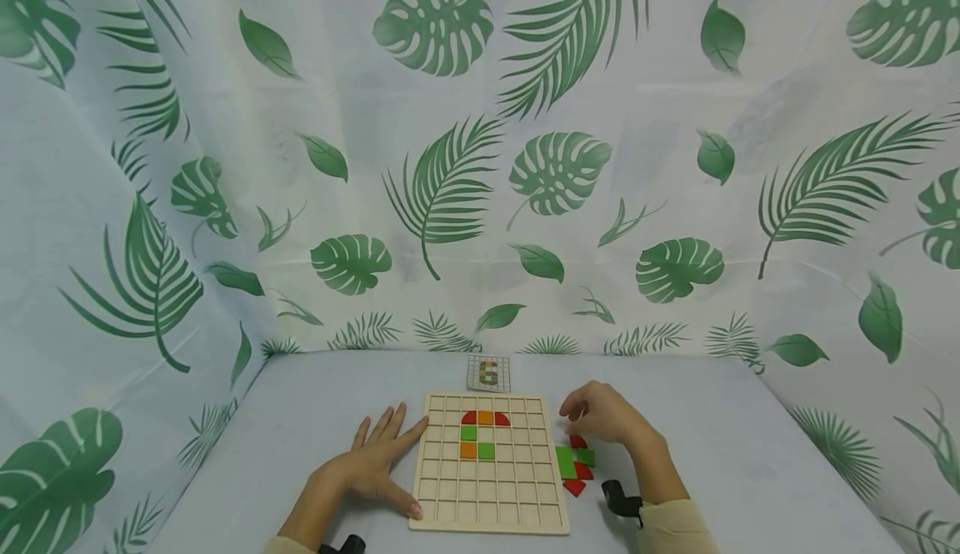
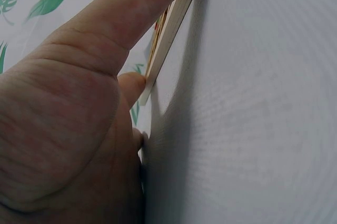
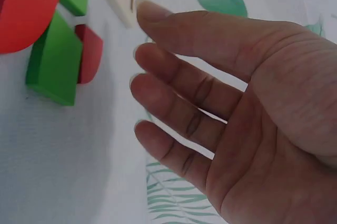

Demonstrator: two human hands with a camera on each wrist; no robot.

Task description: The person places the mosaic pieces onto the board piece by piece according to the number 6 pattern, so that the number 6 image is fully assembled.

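A square wooden grid board (image 1: 525,491) lies on the table. In its upper cells sit red rounded tiles (image 1: 469,417), orange tiles (image 1: 468,451) and green square tiles (image 1: 486,451). Fingers spread, my left hand (image 1: 371,462) rests along the board's left edge, its thumb at the lower left corner. My right hand (image 1: 603,412) hovers off the board's right side, fingers loosely bent with nothing between them. Just below it is a small pile of loose green tiles (image 1: 566,462) and red tiles (image 1: 574,487). The right wrist view shows a green tile (image 3: 58,58) left of the fingertips.
Behind the board lies a small pattern card (image 1: 488,372) with a gridded, coloured figure on it. A white cloth covers the table (image 1: 720,454). Leaf-print curtains (image 1: 555,304) hang at the back and sides.
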